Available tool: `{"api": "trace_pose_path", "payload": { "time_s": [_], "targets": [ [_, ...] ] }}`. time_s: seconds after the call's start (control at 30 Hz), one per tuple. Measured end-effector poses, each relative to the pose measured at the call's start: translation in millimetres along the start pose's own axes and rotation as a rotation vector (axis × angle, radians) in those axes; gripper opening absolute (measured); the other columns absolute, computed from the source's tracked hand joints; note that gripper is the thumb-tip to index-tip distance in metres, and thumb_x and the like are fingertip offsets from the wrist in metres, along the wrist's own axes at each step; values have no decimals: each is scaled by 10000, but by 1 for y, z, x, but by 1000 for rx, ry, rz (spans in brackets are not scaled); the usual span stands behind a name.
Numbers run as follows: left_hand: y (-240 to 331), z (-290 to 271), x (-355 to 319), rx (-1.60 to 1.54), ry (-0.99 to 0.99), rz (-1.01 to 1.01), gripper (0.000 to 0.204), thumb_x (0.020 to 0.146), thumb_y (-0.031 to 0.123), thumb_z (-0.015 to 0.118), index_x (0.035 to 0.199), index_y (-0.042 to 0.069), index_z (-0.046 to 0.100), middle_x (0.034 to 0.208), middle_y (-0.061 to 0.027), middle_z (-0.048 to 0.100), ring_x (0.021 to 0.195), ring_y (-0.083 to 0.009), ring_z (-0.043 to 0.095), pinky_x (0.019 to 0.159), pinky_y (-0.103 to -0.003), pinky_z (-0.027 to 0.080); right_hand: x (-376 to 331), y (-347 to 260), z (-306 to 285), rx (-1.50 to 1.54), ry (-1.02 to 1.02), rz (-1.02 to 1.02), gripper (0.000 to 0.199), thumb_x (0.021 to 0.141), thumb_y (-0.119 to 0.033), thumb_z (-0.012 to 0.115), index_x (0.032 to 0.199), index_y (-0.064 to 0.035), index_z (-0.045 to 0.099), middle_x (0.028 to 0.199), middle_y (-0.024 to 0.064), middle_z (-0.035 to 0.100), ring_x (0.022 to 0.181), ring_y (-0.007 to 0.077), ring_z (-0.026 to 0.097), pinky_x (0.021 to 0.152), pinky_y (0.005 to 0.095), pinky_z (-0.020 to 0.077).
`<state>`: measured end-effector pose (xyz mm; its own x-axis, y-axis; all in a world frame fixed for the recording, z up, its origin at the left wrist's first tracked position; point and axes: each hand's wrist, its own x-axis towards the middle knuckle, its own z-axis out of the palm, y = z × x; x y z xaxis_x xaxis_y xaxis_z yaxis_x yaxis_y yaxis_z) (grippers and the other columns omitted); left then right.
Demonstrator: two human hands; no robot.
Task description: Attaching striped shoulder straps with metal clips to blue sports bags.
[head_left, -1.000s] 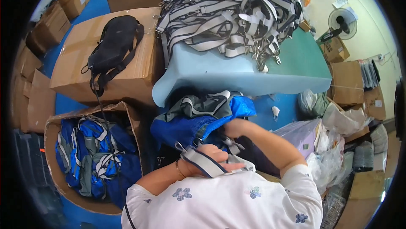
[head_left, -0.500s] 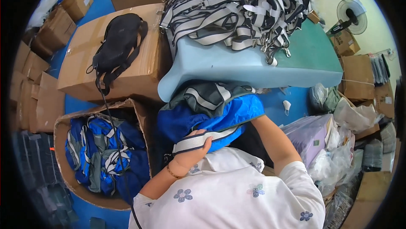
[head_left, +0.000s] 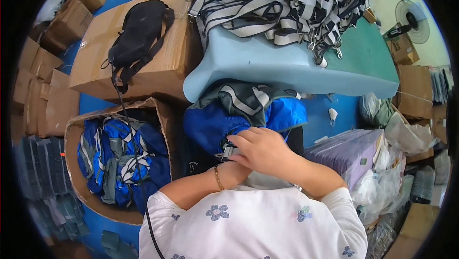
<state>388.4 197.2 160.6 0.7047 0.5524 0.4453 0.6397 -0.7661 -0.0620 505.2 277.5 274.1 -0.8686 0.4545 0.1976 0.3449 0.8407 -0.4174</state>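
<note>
A blue and grey fabric bag [head_left: 210, 122] with white trim lies bunched before me, against the front of the covered table. My right hand [head_left: 265, 150] reaches across from the right. Its fingers and thumb are closed about a short striped strap [head_left: 227, 151] at the bag's near side. Beneath it lies my left hand [head_left: 233, 174], close to the same strap; its fingers are mostly hidden by the right hand. My wrists cross in front of my white flowered top.
An open carton [head_left: 71, 163] at the left holds more blue and grey bags [head_left: 112, 156]. Ahead, a heap of striped straps [head_left: 267, 15] with metal hooks covers the table [head_left: 296, 72]. A black pouch [head_left: 143, 32] with a cable rests on a closed carton [head_left: 95, 48]. Wrapped purple sheets [head_left: 342, 151] stand right.
My right hand came out from behind the bag and crossed over my left. The long white strap band in my left hand has slipped from sight. The view shifted slightly.
</note>
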Motion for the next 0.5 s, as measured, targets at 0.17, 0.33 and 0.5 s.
{"api": "trace_pose_path", "payload": {
  "time_s": [0.17, 0.33, 0.5],
  "targets": [
    [2, -8, 14, -638, -185, -509, 254, 802, 120, 575, 1043, 55, 618, 1052, -150, 602, 1032, -265, 576, 884, -431, 444, 10, 37, 21, 529, -216, 111, 164, 859, -181, 635, 916, -29, 661, 924, 109, 659, 873, 260, 650, 744, 317, 520],
    [-9, -47, 15, -512, -310, -549, 266, 760, 46, 602, 1022, 8, 632, 1027, -133, 595, 956, -320, 583, 826, -404, 483, -41, 66, 12, 1581, 162, 472, 151, 958, -77, 532, 1106, -63, 559, 1035, 15, 601, 916, 82, 575, 796, 240, 477],
    [-17, -58, -16, -538, 240, -817, 225, 805, -28, 614, 1030, -29, 617, 1008, -144, 579, 914, -315, 579, 804, -369, 495, -56, 72, 12, 1594, -5, 752, 147, 963, -106, 523, 1083, -74, 600, 916, -9, 639, 830, 50, 591, 707, 206, 482]
  ]
}}
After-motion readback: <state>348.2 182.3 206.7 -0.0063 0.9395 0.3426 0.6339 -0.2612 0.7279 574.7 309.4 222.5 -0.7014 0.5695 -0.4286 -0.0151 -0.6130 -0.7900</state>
